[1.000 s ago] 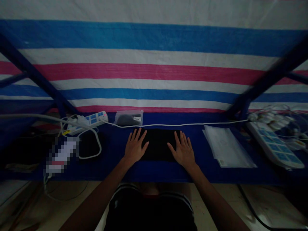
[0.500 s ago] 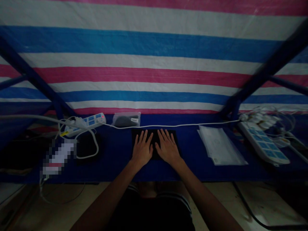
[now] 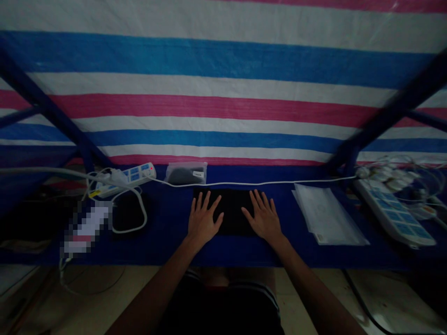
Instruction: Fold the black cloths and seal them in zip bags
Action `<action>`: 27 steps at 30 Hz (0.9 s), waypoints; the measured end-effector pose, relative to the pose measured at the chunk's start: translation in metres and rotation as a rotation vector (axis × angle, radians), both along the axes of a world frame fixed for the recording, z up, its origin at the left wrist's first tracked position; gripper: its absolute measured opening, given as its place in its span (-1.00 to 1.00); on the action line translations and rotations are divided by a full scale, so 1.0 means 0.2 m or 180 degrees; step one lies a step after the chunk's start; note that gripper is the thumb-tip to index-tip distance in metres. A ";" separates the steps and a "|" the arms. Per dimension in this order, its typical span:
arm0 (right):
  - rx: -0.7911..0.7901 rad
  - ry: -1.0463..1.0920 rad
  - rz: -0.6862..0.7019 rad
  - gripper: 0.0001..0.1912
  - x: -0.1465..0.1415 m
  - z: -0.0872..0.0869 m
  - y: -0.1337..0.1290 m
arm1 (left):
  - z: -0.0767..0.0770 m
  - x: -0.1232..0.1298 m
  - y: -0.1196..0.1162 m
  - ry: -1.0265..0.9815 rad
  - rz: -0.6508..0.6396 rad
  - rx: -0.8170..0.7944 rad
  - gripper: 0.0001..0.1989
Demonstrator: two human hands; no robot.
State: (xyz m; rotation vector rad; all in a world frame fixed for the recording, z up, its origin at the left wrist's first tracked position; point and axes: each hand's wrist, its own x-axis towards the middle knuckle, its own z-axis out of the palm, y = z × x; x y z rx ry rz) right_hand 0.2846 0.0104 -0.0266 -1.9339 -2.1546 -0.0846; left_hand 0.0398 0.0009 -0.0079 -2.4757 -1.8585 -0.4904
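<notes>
Head: black cloth (image 3: 232, 214) spans between, beneath hands (image 3: 202, 222).

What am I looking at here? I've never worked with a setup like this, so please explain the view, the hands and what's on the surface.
There is no machine: a camera worn on a person's head looks forward and down, and every picture comes from it. The left hand and right hand are bare, fingers spread, palms down on a flat black rectangle, perhaps a folded cloth or mat. Neither grips anything.

Beneath is a blue surface. To the left lies a white power strip; beyond the hands, a clear plastic bag with something dark inside and a white cable; to the right, translucent plastic sleeves and a larger power strip. Behind hangs a striped sheet.
</notes>
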 end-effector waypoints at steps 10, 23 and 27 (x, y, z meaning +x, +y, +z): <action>0.0211 0.0781 -0.0270 -0.19 0.25 -0.04 0.00 | 0.04 -0.11 0.04 0.0140 -0.0404 -0.0108 -0.38; 0.0341 0.1141 -0.0237 -0.35 0.27 -0.06 0.01 | 0.06 0.31 -0.48 -0.0431 -0.1127 -0.0564 -0.20; 0.0484 0.1332 -0.0170 -0.41 0.28 -0.06 0.01 | 0.04 0.26 -0.49 -0.0566 -0.1540 -0.0741 -0.36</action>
